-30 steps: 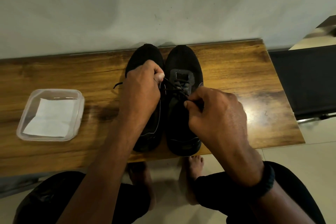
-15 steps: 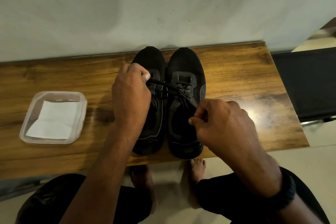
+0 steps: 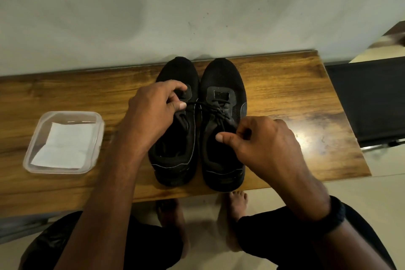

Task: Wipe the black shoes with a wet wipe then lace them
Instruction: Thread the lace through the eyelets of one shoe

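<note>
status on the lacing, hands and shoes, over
Left hand pinches one end of the black lace, right hand the other. Partly threaded through the shoe on the right. Nothing in the way.

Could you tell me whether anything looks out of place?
Nothing spilled or damaged. Only the lace looks askew: from the right shoe it runs sideways over the left shoe to the left hand; the right hand pinches its other end.

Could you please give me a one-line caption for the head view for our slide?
Left hand and right hand pinch the lace of paired black shoes on a wooden bench.
</note>
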